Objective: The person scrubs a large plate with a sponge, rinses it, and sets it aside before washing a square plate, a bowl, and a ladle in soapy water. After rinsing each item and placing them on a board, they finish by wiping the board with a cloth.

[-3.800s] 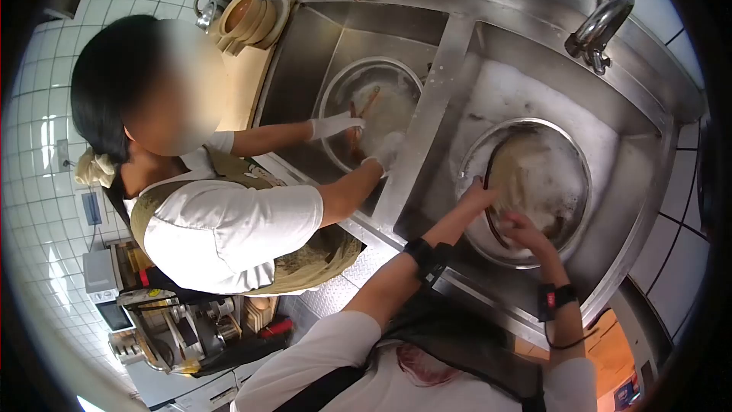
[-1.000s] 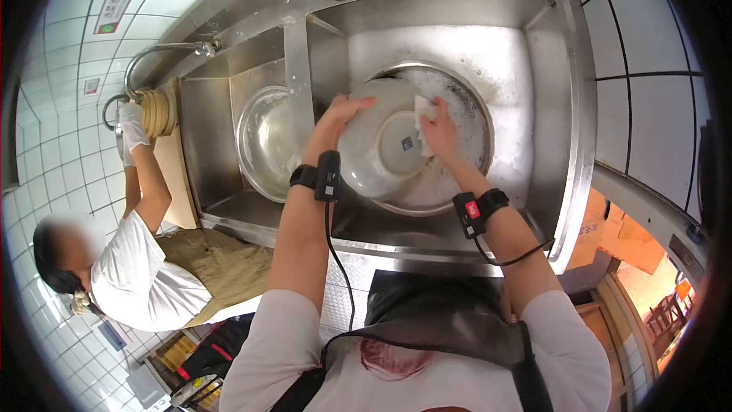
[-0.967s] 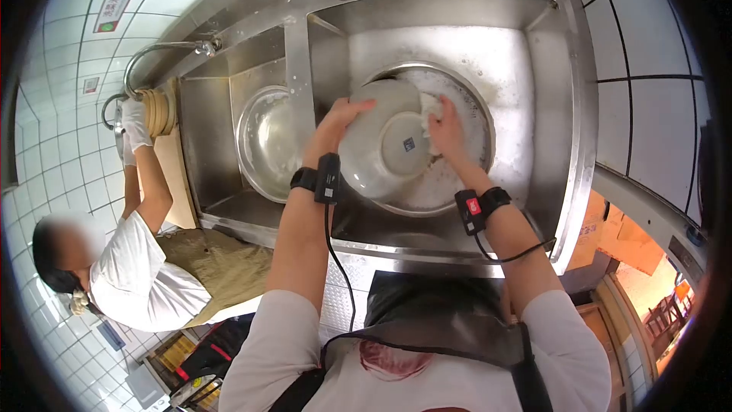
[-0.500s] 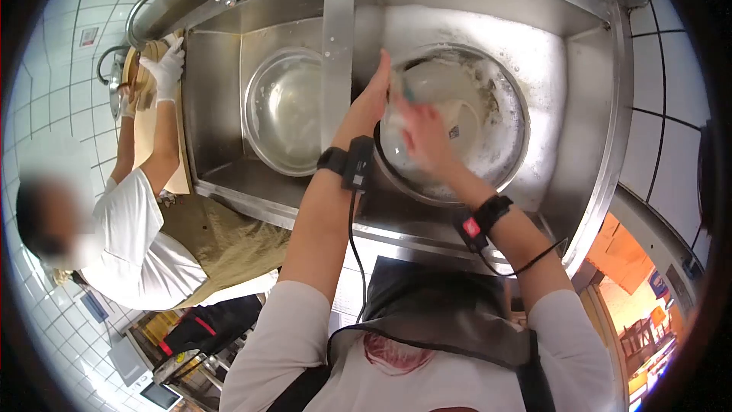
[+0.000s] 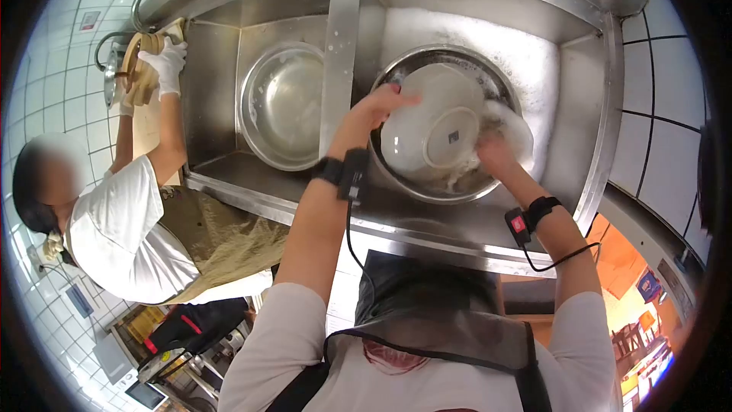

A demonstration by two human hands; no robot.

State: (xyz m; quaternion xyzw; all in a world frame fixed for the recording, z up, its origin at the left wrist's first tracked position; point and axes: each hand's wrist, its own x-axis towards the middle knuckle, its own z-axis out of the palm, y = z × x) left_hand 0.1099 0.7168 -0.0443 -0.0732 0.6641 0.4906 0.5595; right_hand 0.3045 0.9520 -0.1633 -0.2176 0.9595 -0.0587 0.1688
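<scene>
A white bowl [image 5: 415, 137] is tilted over the metal basin, its underside with a foot ring and small dark mark facing me. My left hand [image 5: 379, 104] grips its left rim, thumb and fingers closed on the edge. At the bowl's right side is my right hand [image 5: 496, 154], its fingers curled and partly hidden; what they hold cannot be made out. A second pale, rounded shape [image 5: 512, 131] beside that hand looks wet and is blurred. The round metal basin [image 5: 465, 200] surrounds both, with suds inside.
White foam [image 5: 537, 69] covers much of the right sink's floor. A steel divider [image 5: 341, 69] separates it from the left sink, where another metal basin [image 5: 282, 107] holds cloudy water. At left, a co-worker's gloved hand [image 5: 168, 65] holds stacked round wooden pieces [image 5: 145, 69].
My right hand has moved right, from across the bowl to its right side. My left hand's fingers have closed over the rim. The bowl has tilted, showing its underside more fully.
</scene>
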